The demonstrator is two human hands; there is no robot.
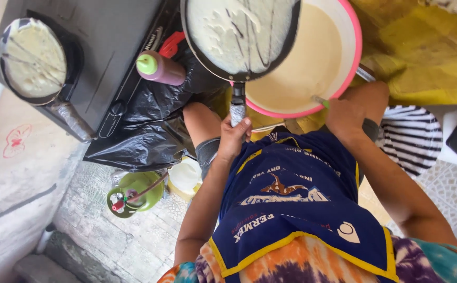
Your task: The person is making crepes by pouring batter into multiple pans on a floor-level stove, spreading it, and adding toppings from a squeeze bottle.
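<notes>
Fingers of our left hand [232, 137] are clamped round the handle of the pan [239, 36], whose long axis runs straight up the frame, so its batter-coated disc hangs over the pink-rimmed bowl [352, 47] at upper centre. Our right hand [345, 116], nearer the bowl's rim, is closed on a ladle handle [320, 100].

Second pan [32, 58] with a crepe in it sits on the black stove [108, 47] off to the left. A squeeze bottle [159, 68] with a green cap lies on a black plastic bag [144, 126], and there's a green gas cylinder [134, 194] down on the floor. Striped cloth [414, 136] on the right.
</notes>
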